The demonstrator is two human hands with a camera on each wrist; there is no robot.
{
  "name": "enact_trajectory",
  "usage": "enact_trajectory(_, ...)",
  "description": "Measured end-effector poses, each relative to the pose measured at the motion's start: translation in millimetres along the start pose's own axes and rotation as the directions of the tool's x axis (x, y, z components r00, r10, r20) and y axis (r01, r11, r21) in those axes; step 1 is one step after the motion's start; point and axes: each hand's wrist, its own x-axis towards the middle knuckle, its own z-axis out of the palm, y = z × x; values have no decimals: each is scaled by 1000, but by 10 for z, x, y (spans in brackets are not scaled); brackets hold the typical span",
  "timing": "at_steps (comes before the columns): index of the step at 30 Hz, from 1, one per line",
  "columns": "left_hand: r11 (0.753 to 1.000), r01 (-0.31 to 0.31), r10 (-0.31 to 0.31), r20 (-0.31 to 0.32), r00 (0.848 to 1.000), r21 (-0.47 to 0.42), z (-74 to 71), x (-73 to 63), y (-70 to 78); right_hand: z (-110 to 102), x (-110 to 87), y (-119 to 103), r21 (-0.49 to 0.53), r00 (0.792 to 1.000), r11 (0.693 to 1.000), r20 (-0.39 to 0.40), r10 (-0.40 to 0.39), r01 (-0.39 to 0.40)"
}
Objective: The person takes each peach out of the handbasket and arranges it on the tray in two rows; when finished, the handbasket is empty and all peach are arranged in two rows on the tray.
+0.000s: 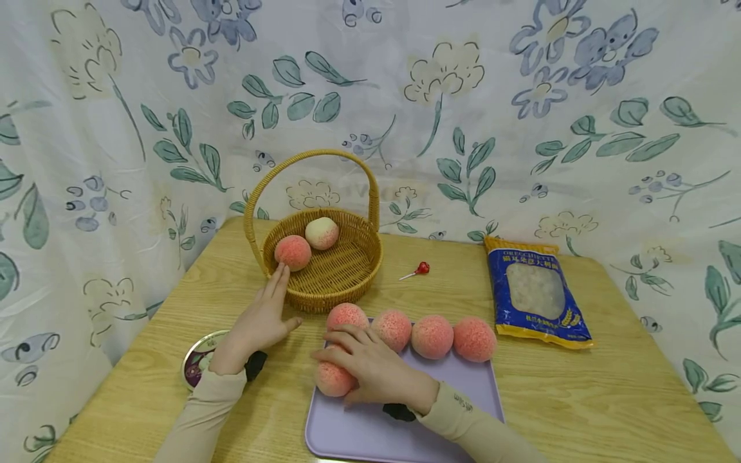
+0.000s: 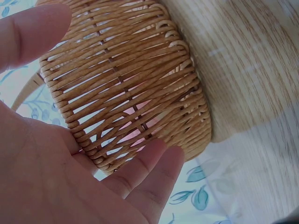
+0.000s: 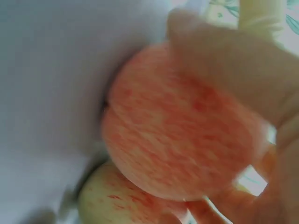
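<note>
My right hand (image 1: 376,363) curls round a pink-red peach (image 1: 333,382) at the left side of the lilac tray (image 1: 405,431). In the right wrist view the thumb and fingers wrap that peach, and a paler peach (image 3: 117,198) sits right beside it. Several more peaches (image 1: 433,336) form a row along the tray's far edge. My left hand (image 1: 262,321) reaches to the near left side of the wicker basket (image 1: 370,273), its fingers fairly straight against the rim and woven wall, thumb apart. Inside the basket lie a pink peach (image 1: 292,253) and a cream-and-pink peach (image 1: 322,233).
A red lollipop (image 1: 423,267) lies right of the basket. The blue and yellow pasta bag (image 1: 535,292) is at the back right. Partly under the left forearm is a round tin (image 1: 198,361). A floral curtain (image 1: 440,148) hangs behind the wooden table (image 1: 585,405).
</note>
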Motion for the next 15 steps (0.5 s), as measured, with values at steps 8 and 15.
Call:
enact_trajectory(8, 1000, 1, -1, 1, 1000, -3, -20, -3, -23, -424, 155, 269, 351, 986, 921, 77, 149, -167)
enact_trajectory(15, 1000, 4, -4, 4, 1000, -8, -23, -18, 9, -662, 475, 756, 484, 969, 846, 18, 246, -224)
